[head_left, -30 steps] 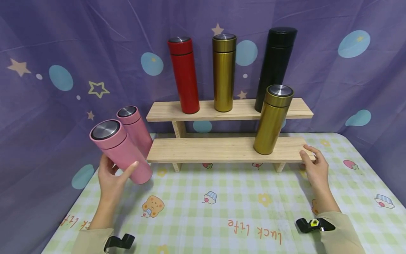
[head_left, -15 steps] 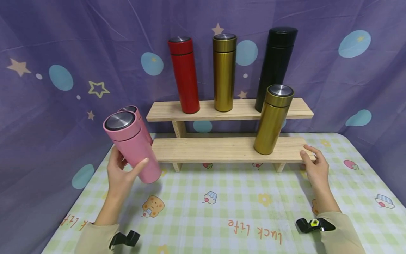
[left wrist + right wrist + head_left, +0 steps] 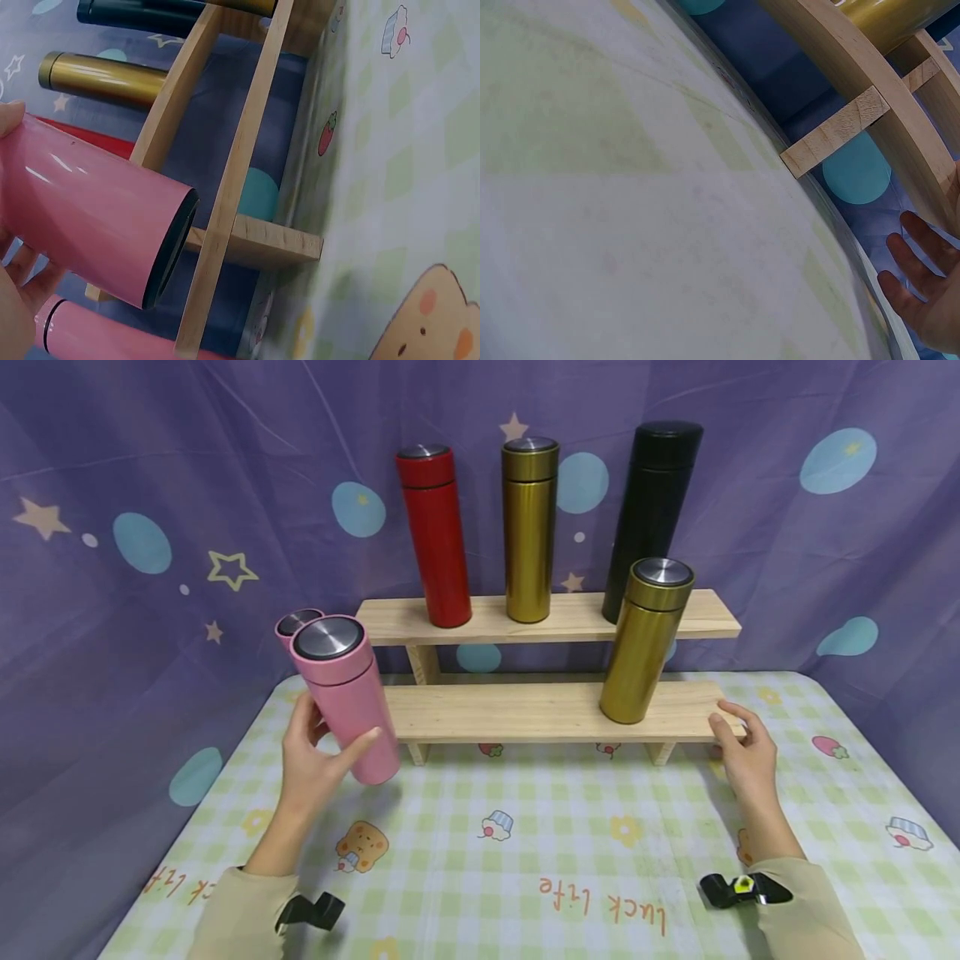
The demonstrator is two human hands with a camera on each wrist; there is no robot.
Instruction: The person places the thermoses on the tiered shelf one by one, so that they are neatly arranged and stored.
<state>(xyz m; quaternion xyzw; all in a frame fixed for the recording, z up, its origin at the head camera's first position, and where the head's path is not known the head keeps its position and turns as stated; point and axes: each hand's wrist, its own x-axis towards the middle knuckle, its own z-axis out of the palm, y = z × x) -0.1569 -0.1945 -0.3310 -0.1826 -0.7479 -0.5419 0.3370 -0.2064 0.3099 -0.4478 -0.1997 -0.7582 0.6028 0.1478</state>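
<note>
My left hand [image 3: 311,768] grips a pink thermos bottle [image 3: 356,710] with a steel-topped lid, thumb across its near side. The bottle leans to the left in front of the left end of the lower shelf board. In the left wrist view, the dark base of this pink bottle [image 3: 90,210] shows clear of the shelf. A second pink bottle [image 3: 298,620] stands behind, mostly hidden by the held one. At the right, my right hand [image 3: 750,760] holds the end of the two-tier wooden shelf [image 3: 495,714] with thumb and forefinger; its other fingers [image 3: 919,266] hang loosely below the board.
On the upper board stand a red bottle [image 3: 437,543], a gold bottle [image 3: 528,539] and a black bottle [image 3: 656,510]. Another gold bottle [image 3: 647,647] stands on the lower board's right part. A checked tablecloth [image 3: 555,827] covers the table before a purple curtain [image 3: 187,460].
My left hand has carried the pink bottle to the right, toward the lower shelf's left end, and it now covers more of the second pink bottle. My right hand has stayed in place.
</note>
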